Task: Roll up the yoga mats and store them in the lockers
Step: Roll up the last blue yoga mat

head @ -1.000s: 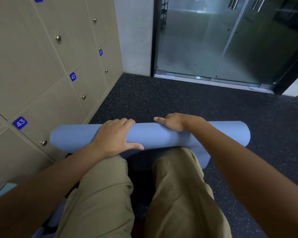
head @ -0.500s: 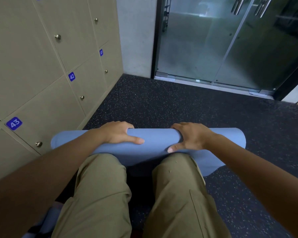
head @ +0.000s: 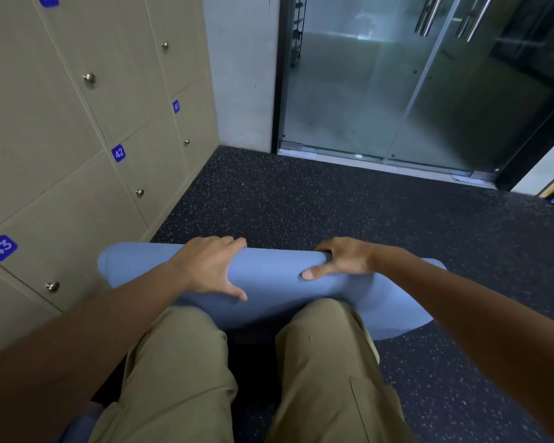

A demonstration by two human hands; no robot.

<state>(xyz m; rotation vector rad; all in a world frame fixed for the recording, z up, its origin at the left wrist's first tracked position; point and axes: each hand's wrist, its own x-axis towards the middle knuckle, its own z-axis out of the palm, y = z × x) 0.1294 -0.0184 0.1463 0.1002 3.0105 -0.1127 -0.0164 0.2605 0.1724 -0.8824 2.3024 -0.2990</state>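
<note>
Floor (head: 301, 203): dark rubber with pale speckles, matte, fills the middle and right of the frame. Lockers (head: 61, 139) run up the left side: flat beige doors, small round metal knobs, blue number tags 41, 42, 43. Grey plain wall (head: 240, 75) strip at top centre. Glass door (head: 413, 84) at upper right: dark frame, frosted-looking panes, steel bar handles, metal threshold at the floor.

Mat (head: 275, 276): light blue, smooth foam look, rolled into a thick cylinder lying crosswise at frame centre, just past the person's knees in khaki trousers (head: 179, 362). A loose flap of it lies flat on the floor at lower right of the roll. Mat's left end sits near locker 43.

Left hand (head: 210, 266): draped over the top of the roll, fingers curled over the far side, thumb spread on the near face, gripping it. Right hand (head: 343, 259): fingers hooked over the roll's top edge, thumb pressed into the near face, gripping too.
</note>
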